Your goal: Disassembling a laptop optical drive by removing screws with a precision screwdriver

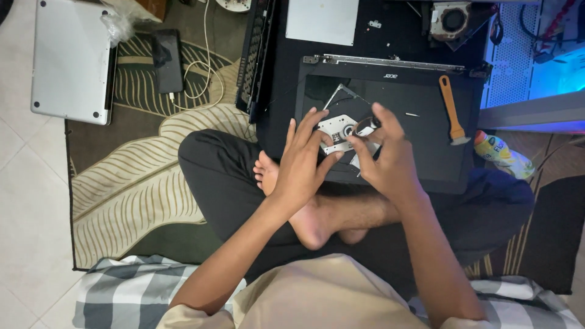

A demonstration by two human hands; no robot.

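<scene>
Centre of frame: left hand [303, 159] with fingers spread, steadying a silver disc drive [339, 131]; right hand [382, 155] pinched on the drive's right side, both above a black laptop lid [426, 122]. Right of hands: orange-handled scraper [452, 111]. Upper left: silver laptop [70, 58] and black phone [167, 60] on leaf-patterned rug [134, 183].

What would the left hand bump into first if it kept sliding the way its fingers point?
Probably the silver disc drive part: the left hand points up and right, with its fingertips at that part's edge already. Depth is hard to judge.
</scene>
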